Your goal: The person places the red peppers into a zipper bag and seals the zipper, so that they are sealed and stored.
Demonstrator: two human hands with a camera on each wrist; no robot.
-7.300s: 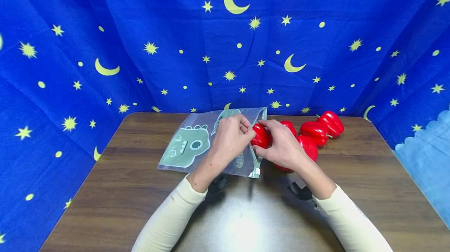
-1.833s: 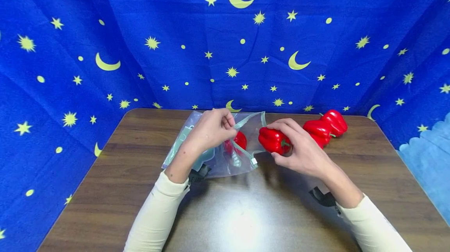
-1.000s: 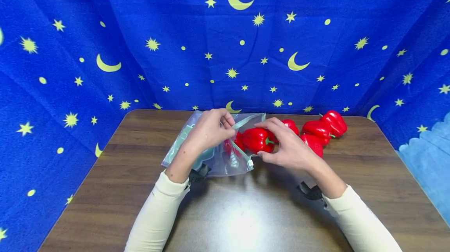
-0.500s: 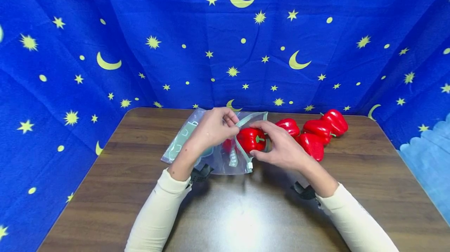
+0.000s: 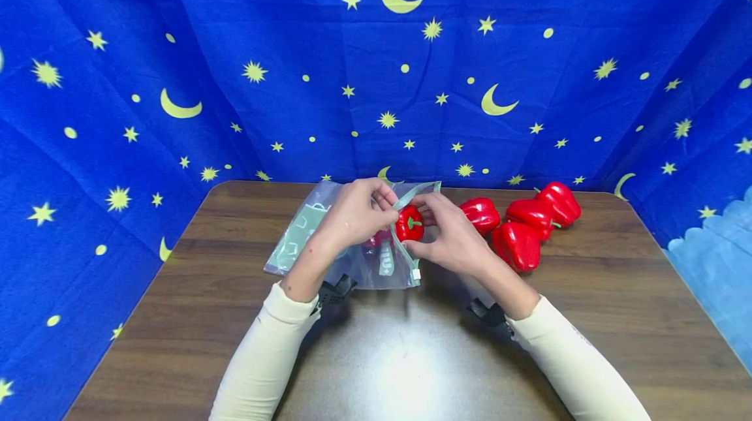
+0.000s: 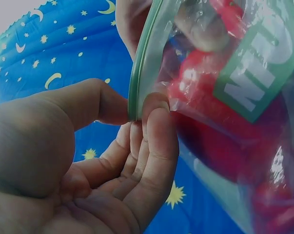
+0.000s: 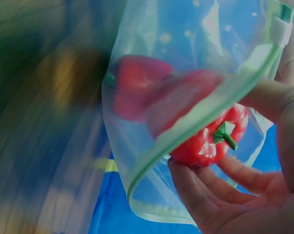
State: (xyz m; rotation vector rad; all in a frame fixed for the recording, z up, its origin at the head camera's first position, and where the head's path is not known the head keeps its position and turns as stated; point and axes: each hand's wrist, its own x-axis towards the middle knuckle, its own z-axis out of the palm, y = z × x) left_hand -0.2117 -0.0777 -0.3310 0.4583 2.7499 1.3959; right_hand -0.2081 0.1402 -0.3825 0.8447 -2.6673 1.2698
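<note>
In the head view, a clear zip bag (image 5: 384,280) with green monster prints lies near the back of the table, its mouth facing right. My left hand (image 5: 355,215) pinches the upper edge of the green zip rim (image 6: 143,63) between thumb and fingers, as the left wrist view shows. A red bell pepper (image 5: 409,224) with a green stem sits in the bag's mouth; the fingers and thumb of my right hand (image 5: 449,235) hold it. Deeper inside the bag, the right wrist view shows another red pepper (image 7: 137,87), seen through the plastic.
Several more red bell peppers lie to the right, one pepper (image 5: 480,215) close beside my right hand and another pepper (image 5: 517,247) nearer the front. A white slider (image 5: 416,274) sits at the rim's near end. A blue star-patterned cloth (image 5: 329,81) hangs behind the wooden table (image 5: 176,316).
My right hand has carried the bell pepper leftward, from outside the bag into its mouth. Earlier, it was at the mouth with a different pepper. My left hand has stayed on the rim recently.
</note>
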